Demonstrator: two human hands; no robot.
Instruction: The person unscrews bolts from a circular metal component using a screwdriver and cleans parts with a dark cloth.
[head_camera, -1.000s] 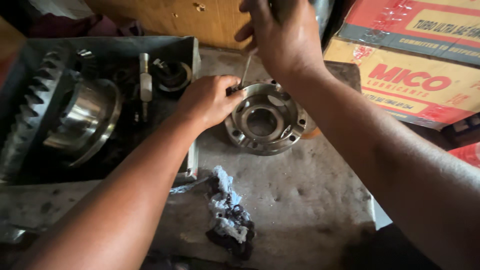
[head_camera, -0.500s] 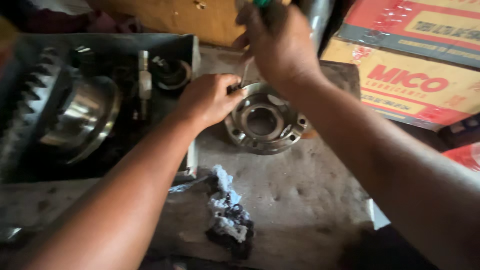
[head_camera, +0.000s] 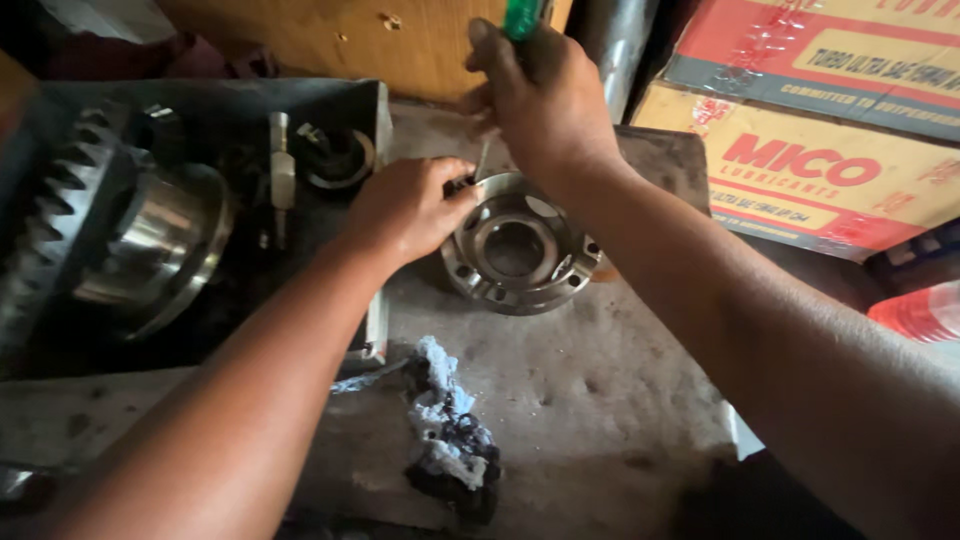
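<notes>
From the head camera, our left hand (head_camera: 405, 210) rests its curled fingers on the left rim of the round metal hub (head_camera: 520, 250), which lies flat on the workbench (head_camera: 600, 400). Our right hand (head_camera: 550, 100) is clenched round a green-handled screwdriver (head_camera: 522, 18), whose shaft runs steeply down to the hub's near-left rim, beside the left fingertips. The handle's top is cut off and the tip is hidden. A grimy rag (head_camera: 450, 440) lies nearer us.
</notes>
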